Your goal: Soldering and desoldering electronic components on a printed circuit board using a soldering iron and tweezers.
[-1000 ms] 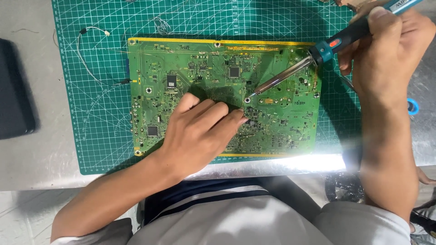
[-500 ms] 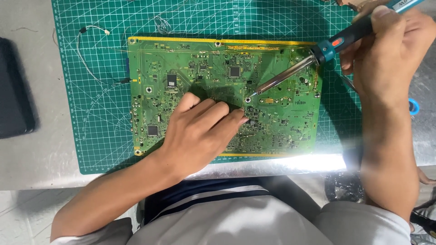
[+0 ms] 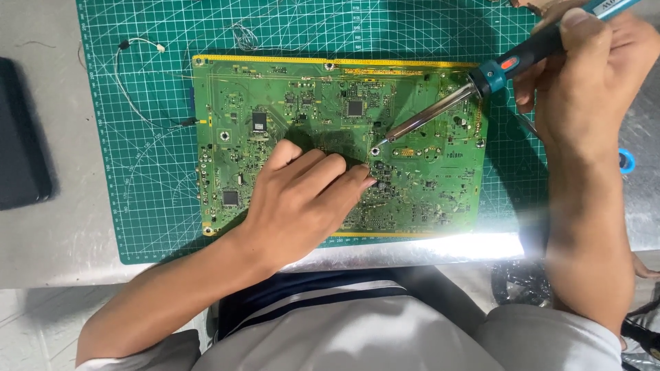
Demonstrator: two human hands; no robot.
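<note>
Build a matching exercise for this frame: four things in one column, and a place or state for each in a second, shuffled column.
1. large green circuit board
2. soldering iron with teal handle
3. thin white wire
4. flat black object

a. on bare grey table, far left
b. held in right hand
c. pressed flat under left hand
d. loose on green cutting mat, left of board

Pairs: 1-c, 2-b, 3-d, 4-a

Looks like an electronics repair workshop: green gridded cutting mat (image 3: 137, 206) spread over a grey metal bench (image 3: 55, 240), large green circuit board (image 3: 426, 185) lying on it, soldering iron (image 3: 481, 79) tipped onto the board, loose wire (image 3: 130, 75) far left.
</note>
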